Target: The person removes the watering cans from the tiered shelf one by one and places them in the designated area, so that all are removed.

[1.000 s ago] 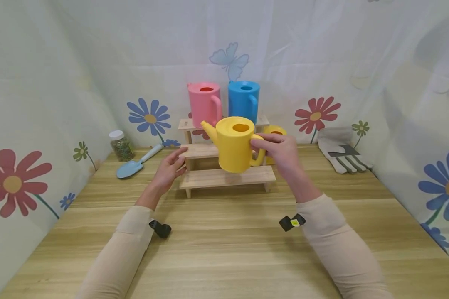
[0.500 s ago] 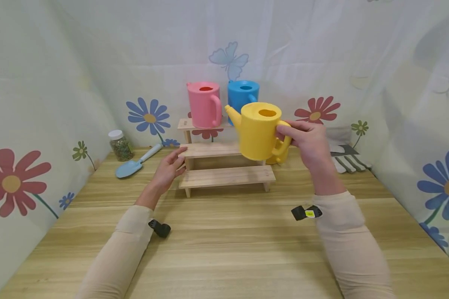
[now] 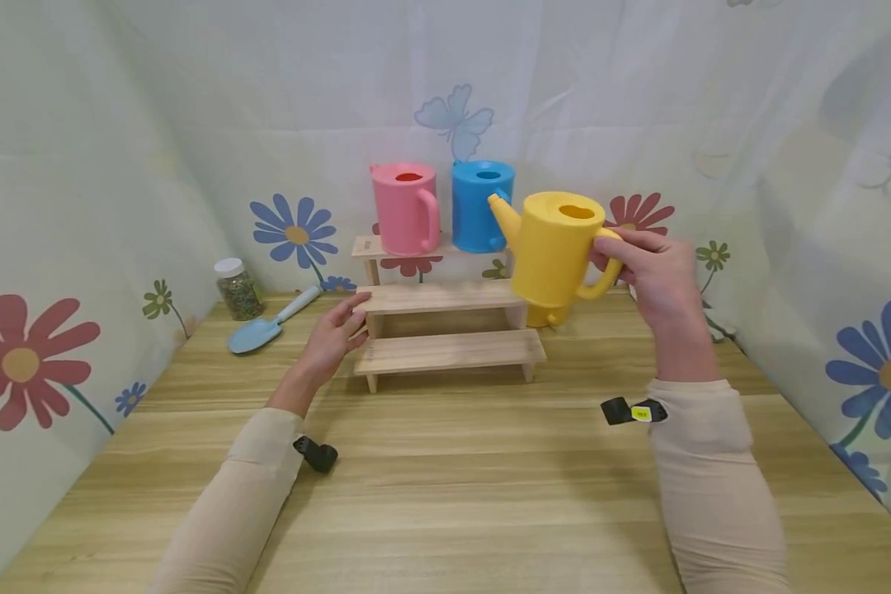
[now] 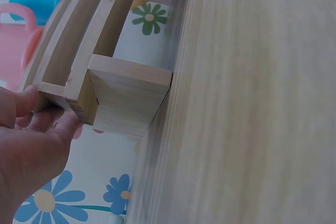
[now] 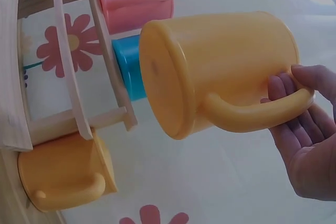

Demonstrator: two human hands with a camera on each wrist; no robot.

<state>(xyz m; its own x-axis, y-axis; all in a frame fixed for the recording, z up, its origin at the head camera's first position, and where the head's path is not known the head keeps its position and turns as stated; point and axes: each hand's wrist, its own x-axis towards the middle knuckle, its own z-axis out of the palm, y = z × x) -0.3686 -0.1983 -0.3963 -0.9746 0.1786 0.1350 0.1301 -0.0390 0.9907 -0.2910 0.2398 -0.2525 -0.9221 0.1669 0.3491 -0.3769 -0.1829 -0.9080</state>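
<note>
My right hand [image 3: 661, 276] grips the handle of a yellow watering can [image 3: 557, 256], held in the air over the right end of a three-tier wooden stand [image 3: 445, 297]. Its spout points left and overlaps the blue can in the head view. On the top tier stand a pink watering can [image 3: 404, 210] and a blue watering can [image 3: 475, 214]. Another yellow watering can [image 5: 63, 166] is beside the stand's right end, mostly hidden behind the raised one in the head view. My left hand [image 3: 329, 342] holds the left end of the middle tier, thumb above and fingers below.
At the back left are a clear jar with a white lid [image 3: 240, 290] and a light blue trowel [image 3: 260, 332]. Work gloves [image 3: 718, 328] lie at the back right, mostly covered by my right hand. A flowered curtain [image 3: 297, 99] surrounds the wooden table [image 3: 445, 495].
My right hand has carried the yellow watering can to the right and up, from in front of the stand to its right end. The left hand has stayed on the stand.
</note>
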